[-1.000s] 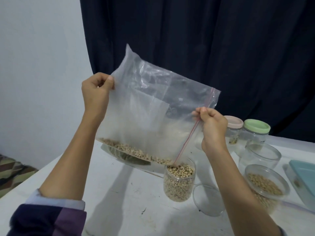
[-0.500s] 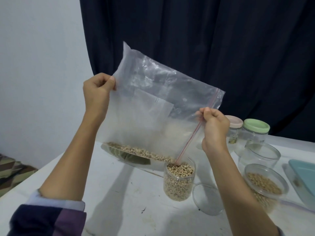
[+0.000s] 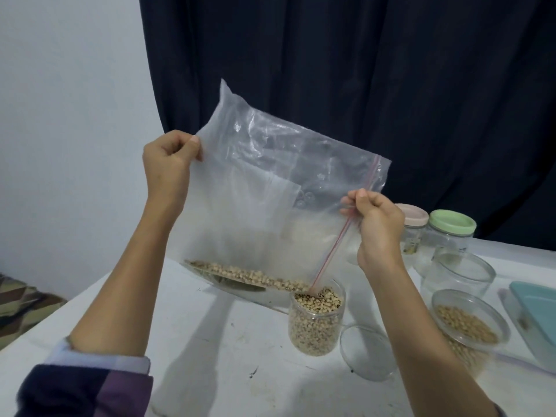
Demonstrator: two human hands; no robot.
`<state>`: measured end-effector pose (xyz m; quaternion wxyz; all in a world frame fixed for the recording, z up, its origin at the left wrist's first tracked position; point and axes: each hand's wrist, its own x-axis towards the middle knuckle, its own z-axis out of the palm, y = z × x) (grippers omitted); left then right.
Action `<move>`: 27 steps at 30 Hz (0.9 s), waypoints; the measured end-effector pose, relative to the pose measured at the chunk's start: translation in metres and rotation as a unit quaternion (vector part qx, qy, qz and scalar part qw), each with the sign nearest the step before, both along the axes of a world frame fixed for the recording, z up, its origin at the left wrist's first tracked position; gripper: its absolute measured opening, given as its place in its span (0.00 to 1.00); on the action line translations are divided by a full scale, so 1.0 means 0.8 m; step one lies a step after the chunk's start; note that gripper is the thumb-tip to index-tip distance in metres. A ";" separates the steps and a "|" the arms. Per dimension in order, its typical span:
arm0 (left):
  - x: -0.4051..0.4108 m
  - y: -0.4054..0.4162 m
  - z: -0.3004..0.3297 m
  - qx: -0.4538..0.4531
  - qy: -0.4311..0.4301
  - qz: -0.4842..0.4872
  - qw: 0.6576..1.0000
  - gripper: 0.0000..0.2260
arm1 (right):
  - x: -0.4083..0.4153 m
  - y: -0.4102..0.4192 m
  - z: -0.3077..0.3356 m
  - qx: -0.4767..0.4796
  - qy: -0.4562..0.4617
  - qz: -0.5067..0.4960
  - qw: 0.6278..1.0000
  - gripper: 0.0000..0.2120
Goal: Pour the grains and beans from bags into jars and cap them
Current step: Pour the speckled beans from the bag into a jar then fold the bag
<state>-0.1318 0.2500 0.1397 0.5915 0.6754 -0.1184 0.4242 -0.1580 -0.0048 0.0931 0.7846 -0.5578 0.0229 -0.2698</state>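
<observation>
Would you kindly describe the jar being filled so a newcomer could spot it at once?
On the white table, look below the bag held in both hands. The jar stands under its lower corner, uncapped. Unlike its neighbours, it is narrow and full of beans to the brim.

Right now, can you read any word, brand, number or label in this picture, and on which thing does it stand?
None can be read.
White panel on the clear plastic zip bag: blank.
Small mark on the pink-lidded glass jar: too blurred to read.
Green-lidded glass jar: no text shows.
</observation>
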 end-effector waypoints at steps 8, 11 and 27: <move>-0.002 -0.006 0.003 -0.003 0.000 0.019 1.000 0.11 | -0.002 0.001 -0.002 0.011 -0.008 -0.016 1.000 0.12; -0.001 -0.008 0.004 0.000 -0.003 0.029 1.000 0.11 | -0.003 0.002 -0.001 0.000 -0.003 0.004 1.000 0.12; -0.002 -0.014 0.011 -0.002 -0.005 0.034 0.999 0.11 | -0.004 -0.001 0.000 -0.011 0.009 -0.012 1.000 0.11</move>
